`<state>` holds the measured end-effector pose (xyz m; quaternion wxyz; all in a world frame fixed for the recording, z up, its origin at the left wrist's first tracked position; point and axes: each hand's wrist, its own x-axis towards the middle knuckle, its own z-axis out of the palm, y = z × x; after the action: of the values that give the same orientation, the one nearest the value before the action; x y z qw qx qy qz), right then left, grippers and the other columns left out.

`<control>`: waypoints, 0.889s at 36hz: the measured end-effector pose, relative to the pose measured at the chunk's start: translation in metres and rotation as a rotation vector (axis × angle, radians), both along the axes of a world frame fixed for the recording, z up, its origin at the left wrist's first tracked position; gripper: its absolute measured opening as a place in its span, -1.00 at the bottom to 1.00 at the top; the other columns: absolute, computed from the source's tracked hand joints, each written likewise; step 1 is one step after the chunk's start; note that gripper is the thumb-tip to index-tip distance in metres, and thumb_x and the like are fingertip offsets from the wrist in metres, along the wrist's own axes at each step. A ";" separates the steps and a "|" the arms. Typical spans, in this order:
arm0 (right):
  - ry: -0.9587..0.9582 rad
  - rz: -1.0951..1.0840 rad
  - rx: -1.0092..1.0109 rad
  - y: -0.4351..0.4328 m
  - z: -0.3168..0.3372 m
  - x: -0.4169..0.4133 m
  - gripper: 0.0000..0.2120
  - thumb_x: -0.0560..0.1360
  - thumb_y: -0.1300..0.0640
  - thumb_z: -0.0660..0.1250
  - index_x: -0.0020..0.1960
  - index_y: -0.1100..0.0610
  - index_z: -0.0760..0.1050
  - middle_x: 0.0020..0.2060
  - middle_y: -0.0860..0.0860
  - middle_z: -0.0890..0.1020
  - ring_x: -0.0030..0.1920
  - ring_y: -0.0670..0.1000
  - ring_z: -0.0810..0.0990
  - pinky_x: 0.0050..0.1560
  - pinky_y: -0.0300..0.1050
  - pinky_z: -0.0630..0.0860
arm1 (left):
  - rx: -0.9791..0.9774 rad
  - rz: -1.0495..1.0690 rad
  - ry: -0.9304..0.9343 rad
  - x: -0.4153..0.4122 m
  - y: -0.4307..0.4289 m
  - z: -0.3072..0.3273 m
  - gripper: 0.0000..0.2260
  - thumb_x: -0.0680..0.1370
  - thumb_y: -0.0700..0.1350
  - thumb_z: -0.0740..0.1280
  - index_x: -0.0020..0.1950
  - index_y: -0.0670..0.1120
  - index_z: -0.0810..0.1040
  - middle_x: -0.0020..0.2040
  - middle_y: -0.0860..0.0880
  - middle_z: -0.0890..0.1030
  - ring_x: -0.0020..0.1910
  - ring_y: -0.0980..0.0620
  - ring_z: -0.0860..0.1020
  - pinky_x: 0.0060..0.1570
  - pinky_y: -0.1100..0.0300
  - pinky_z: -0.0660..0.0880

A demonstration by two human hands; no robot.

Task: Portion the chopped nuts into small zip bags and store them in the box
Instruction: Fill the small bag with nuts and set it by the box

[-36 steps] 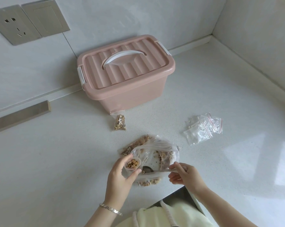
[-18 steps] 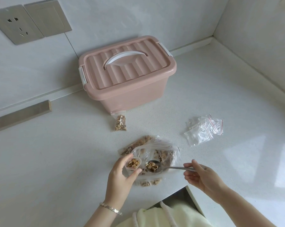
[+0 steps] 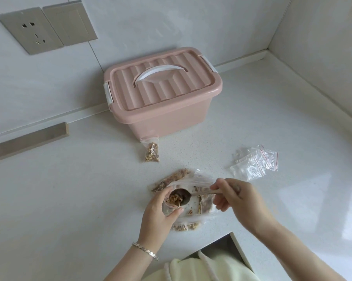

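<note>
The left hand [image 3: 158, 218] curls round a zip bag [image 3: 171, 206], holding its mouth open near the front edge of the surface [image 3: 69, 199]. A spoon [image 3: 180, 196] tips nuts [image 3: 174, 199] into it, its handle pinched by the right hand [image 3: 238, 199]. The bag looks limp, light and slippery, so it is best held at the rim. Beneath lies the big bag [image 3: 203, 207], close to that edge, where spills could drop. Rightward lie empty bags [image 3: 254, 164]. At the back wall stands the closed box [image 3: 163, 94], a filled bag [image 3: 151, 152] before it, with open room around.
</note>
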<state>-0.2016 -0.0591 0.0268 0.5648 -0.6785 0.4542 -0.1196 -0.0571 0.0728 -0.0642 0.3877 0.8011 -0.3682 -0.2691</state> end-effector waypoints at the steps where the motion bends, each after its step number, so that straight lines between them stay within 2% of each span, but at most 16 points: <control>1: 0.021 0.049 -0.059 0.004 -0.001 0.002 -0.75 0.54 0.08 0.21 -0.22 0.09 0.59 -0.44 0.03 0.63 -0.41 -0.03 0.58 -0.26 -0.15 0.56 | 0.002 0.004 -0.002 0.000 0.000 0.000 -0.48 0.36 -0.14 0.50 0.25 0.09 0.42 0.12 0.35 0.40 0.13 0.41 0.37 0.05 0.68 0.20; 3: 0.029 0.136 -0.156 0.011 -0.001 0.005 -0.76 0.52 0.01 0.22 -0.22 0.07 0.59 -0.43 -0.02 0.62 -0.39 -0.10 0.56 -0.22 -0.15 0.54 | 0.006 0.019 0.003 0.000 0.000 -0.001 -0.49 0.36 -0.13 0.51 0.25 0.08 0.43 0.13 0.33 0.43 0.15 0.32 0.41 0.05 0.67 0.21; 5: 0.013 0.189 -0.247 0.015 0.001 0.004 -0.67 0.49 -0.09 0.18 -0.20 0.09 0.59 -0.43 -0.09 0.59 -0.34 -0.10 0.56 -0.21 -0.15 0.52 | 0.006 0.025 0.005 0.000 0.001 -0.002 -0.49 0.36 -0.12 0.51 0.25 0.09 0.44 0.14 0.32 0.45 0.15 0.30 0.43 0.06 0.65 0.23; 7: -0.026 0.181 -0.319 0.015 0.002 0.001 -0.59 0.44 -0.18 0.13 -0.19 0.10 0.60 -0.44 -0.14 0.57 -0.32 -0.13 0.55 -0.23 -0.22 0.48 | 0.004 0.034 0.008 0.001 0.002 -0.002 -0.48 0.35 -0.12 0.51 0.27 0.08 0.43 0.13 0.30 0.46 0.13 0.36 0.42 0.05 0.65 0.24; 9: -0.063 0.147 -0.372 0.014 0.001 -0.003 -0.58 0.49 -0.24 0.16 -0.22 0.06 0.58 -0.45 -0.13 0.56 -0.32 -0.14 0.54 -0.25 -0.27 0.46 | -0.006 0.044 0.013 0.001 0.003 -0.003 -0.47 0.35 -0.13 0.51 0.27 0.06 0.43 0.12 0.32 0.44 0.10 0.48 0.39 0.04 0.65 0.24; 11: -0.071 0.141 -0.380 0.013 0.000 -0.004 -0.54 0.47 -0.28 0.13 -0.25 0.05 0.57 -0.39 -0.13 0.58 -0.34 -0.14 0.54 -0.26 -0.28 0.46 | -0.015 0.050 0.013 0.001 0.005 -0.005 -0.47 0.35 -0.13 0.51 0.27 0.05 0.44 0.12 0.33 0.44 0.10 0.52 0.37 0.06 0.65 0.25; 13: -0.052 0.170 -0.333 0.015 -0.002 -0.002 -0.54 0.47 -0.29 0.11 -0.26 0.02 0.57 -0.40 -0.17 0.57 -0.34 -0.14 0.54 -0.26 -0.27 0.46 | -0.017 0.044 0.002 0.001 0.006 -0.007 -0.48 0.34 -0.14 0.52 0.26 0.04 0.45 0.14 0.27 0.48 0.12 0.46 0.40 0.08 0.64 0.26; 16: -0.009 0.246 -0.314 0.019 -0.006 0.003 -0.70 0.42 -0.23 0.08 -0.26 -0.14 0.52 -0.47 -0.22 0.51 -0.32 -0.15 0.53 -0.22 -0.21 0.49 | -0.006 0.025 -0.011 0.000 0.007 -0.008 -0.49 0.33 -0.13 0.52 0.24 0.02 0.47 0.15 0.19 0.53 0.15 0.34 0.45 0.10 0.62 0.26; 18: -0.013 0.247 -0.299 0.019 -0.005 0.003 -0.62 0.41 -0.23 0.09 -0.21 -0.03 0.58 -0.47 -0.19 0.51 -0.32 -0.14 0.54 -0.21 -0.17 0.50 | -0.006 0.028 -0.013 0.000 0.008 -0.008 -0.50 0.34 -0.12 0.52 0.23 0.02 0.47 0.15 0.22 0.52 0.15 0.32 0.46 0.10 0.62 0.26; 19: -0.024 0.224 -0.289 0.017 -0.003 0.002 -0.58 0.40 -0.23 0.10 -0.21 0.03 0.59 -0.47 -0.15 0.54 -0.33 -0.13 0.55 -0.21 -0.17 0.50 | -0.010 0.037 -0.012 0.001 0.008 -0.007 -0.51 0.34 -0.12 0.52 0.22 0.03 0.47 0.14 0.27 0.49 0.13 0.37 0.44 0.09 0.64 0.25; 22: -0.070 0.052 -0.244 0.010 0.005 -0.005 -0.61 0.40 -0.19 0.13 -0.26 0.06 0.59 -0.40 -0.03 0.61 -0.41 -0.09 0.53 -0.28 -0.19 0.49 | -0.049 0.062 -0.007 0.002 0.010 -0.004 -0.51 0.34 -0.15 0.51 0.21 0.06 0.45 0.11 0.30 0.48 0.10 0.47 0.42 0.05 0.65 0.26; 25: -0.102 -0.170 -0.168 -0.001 0.004 -0.017 -0.70 0.50 -0.01 0.18 -0.29 0.06 0.58 -0.47 0.07 0.58 -0.48 -0.09 0.50 -0.39 -0.28 0.45 | -0.100 0.111 -0.001 0.002 0.011 -0.001 -0.53 0.32 -0.10 0.50 0.18 0.08 0.45 0.10 0.17 0.57 0.15 0.37 0.44 0.05 0.62 0.29; 27: -0.068 -0.220 -0.138 -0.005 -0.005 -0.025 -0.71 0.54 0.08 0.19 -0.28 0.08 0.58 -0.49 0.06 0.58 -0.49 -0.10 0.49 -0.41 -0.33 0.43 | -0.137 0.155 0.005 0.003 0.012 0.003 -0.53 0.30 -0.01 0.46 0.17 0.10 0.44 0.08 0.16 0.58 0.13 0.35 0.45 0.06 0.60 0.31; 32: 0.033 -0.231 0.035 -0.001 -0.043 -0.033 -0.71 0.57 0.14 0.18 -0.24 0.14 0.58 -0.49 0.07 0.60 -0.47 -0.04 0.53 -0.39 -0.20 0.48 | -0.214 0.247 -0.061 0.008 0.012 0.013 -0.52 0.27 0.03 0.44 0.17 0.01 0.47 0.02 0.16 0.59 0.04 0.24 0.53 0.05 0.53 0.38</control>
<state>-0.2342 -0.0605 -0.0166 0.5517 -0.6135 0.5405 -0.1648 -0.0496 0.0846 -0.0512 0.4895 0.8023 -0.3048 -0.1542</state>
